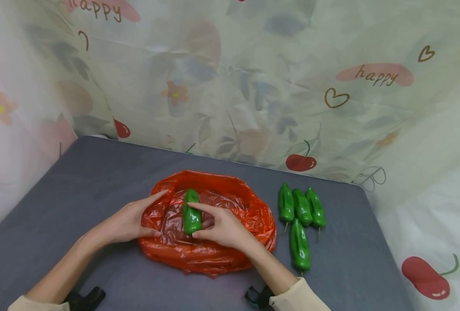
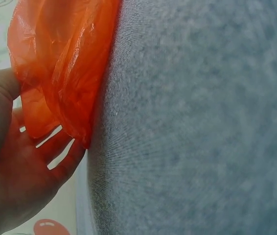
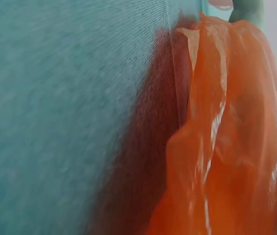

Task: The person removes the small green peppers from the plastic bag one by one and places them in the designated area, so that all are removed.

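A red plastic bag (image 1: pixel 210 263) lies spread open on the table, its rim folded out into a wide ring. Inside that ring is a glossy green pepper (image 1: pixel 191 214), upright in the head view. My right hand (image 1: pixel 224 226) reaches over the bag's near rim and holds this pepper between thumb and fingers. At the bag's left side, my left hand (image 1: pixel 130 220) rests against the rim with thumb and fingers spread apart. The left wrist view shows the left hand's fingers (image 2: pixel 55 144) fairly straight against the red plastic. In the right wrist view the bag hides most of the right hand.
Right of the bag, several green peppers (image 1: pixel 302 207) lie in a group on the grey tabletop (image 1: pixel 109 172). One pepper (image 1: pixel 300 246) lies nearer than the others. A patterned curtain (image 1: pixel 230 86) hangs behind the table and along its sides.
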Action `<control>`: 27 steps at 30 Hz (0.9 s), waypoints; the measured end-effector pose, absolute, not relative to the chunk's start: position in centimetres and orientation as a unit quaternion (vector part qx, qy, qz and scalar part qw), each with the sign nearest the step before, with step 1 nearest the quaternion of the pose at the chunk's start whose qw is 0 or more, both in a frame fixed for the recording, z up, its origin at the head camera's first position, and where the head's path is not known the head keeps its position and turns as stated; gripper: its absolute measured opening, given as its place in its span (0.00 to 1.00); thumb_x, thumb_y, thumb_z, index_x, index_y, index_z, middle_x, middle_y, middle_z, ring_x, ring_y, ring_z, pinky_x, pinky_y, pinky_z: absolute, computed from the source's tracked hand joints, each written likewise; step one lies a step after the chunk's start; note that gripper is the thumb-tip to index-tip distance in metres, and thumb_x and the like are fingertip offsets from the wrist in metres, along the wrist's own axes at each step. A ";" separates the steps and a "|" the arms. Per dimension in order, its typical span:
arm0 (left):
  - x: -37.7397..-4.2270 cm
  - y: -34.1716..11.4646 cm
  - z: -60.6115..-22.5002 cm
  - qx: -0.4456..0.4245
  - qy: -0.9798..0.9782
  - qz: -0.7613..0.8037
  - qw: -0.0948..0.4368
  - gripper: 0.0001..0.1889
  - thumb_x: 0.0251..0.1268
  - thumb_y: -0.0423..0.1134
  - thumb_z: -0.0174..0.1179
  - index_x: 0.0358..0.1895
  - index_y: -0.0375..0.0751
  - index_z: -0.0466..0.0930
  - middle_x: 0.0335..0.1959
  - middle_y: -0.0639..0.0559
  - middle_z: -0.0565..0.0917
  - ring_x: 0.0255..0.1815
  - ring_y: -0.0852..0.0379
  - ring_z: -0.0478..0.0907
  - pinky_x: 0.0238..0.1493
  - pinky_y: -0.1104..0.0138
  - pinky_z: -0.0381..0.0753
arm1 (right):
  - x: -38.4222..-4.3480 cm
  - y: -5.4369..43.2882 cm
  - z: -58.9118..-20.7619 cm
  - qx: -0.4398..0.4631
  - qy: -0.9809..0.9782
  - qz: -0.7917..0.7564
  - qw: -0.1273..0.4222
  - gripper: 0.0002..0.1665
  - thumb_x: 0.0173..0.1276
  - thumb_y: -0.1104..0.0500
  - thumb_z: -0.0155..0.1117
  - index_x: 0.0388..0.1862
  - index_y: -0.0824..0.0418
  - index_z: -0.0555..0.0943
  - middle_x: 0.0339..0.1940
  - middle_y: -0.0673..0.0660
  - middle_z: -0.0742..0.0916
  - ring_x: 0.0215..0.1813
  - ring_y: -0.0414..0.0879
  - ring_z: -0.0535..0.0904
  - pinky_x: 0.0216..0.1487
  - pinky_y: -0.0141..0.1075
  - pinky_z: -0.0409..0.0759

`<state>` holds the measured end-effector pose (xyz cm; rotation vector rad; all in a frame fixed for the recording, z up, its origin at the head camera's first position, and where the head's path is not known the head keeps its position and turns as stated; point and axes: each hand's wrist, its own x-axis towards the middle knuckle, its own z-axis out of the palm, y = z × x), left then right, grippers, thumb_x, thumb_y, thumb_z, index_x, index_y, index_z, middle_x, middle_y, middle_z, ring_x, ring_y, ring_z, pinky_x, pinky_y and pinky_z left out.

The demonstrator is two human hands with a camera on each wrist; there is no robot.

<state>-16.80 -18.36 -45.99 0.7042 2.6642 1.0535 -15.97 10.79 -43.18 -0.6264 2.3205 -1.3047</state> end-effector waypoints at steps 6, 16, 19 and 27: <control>-16.7 -18.3 -46.0 0.228 0.902 0.354 0.097 0.53 0.50 0.42 0.77 0.79 0.49 0.54 0.71 0.36 0.68 0.68 0.36 0.68 0.61 0.41 0.71 | -15.6 12.2 -42.8 -0.230 0.821 -0.486 0.193 0.40 0.61 0.56 0.76 0.72 0.40 0.72 0.50 0.56 0.84 0.43 0.40 0.85 0.44 0.32 0.83; -16.8 -18.3 -45.9 0.227 0.901 0.354 0.101 0.53 0.51 0.45 0.77 0.79 0.50 0.54 0.71 0.36 0.68 0.68 0.35 0.68 0.61 0.40 0.70 | -14.7 14.9 -42.9 -0.204 0.837 -0.479 0.168 0.39 0.61 0.53 0.76 0.71 0.38 0.72 0.45 0.49 0.86 0.42 0.40 0.84 0.45 0.32 0.82; -16.9 -18.3 -45.9 0.227 0.901 0.356 0.103 0.53 0.51 0.46 0.77 0.79 0.50 0.53 0.70 0.36 0.69 0.67 0.36 0.69 0.61 0.41 0.71 | -14.5 15.7 -42.9 -0.205 0.834 -0.485 0.165 0.39 0.62 0.54 0.75 0.71 0.40 0.72 0.43 0.49 0.87 0.42 0.41 0.85 0.46 0.32 0.83; -16.8 -18.3 -45.7 0.222 0.903 0.352 0.108 0.54 0.51 0.47 0.77 0.79 0.49 0.53 0.71 0.35 0.68 0.68 0.35 0.68 0.61 0.40 0.71 | -13.9 17.4 -42.6 -0.198 0.827 -0.502 0.161 0.39 0.63 0.54 0.74 0.73 0.42 0.71 0.46 0.50 0.87 0.43 0.43 0.86 0.48 0.34 0.83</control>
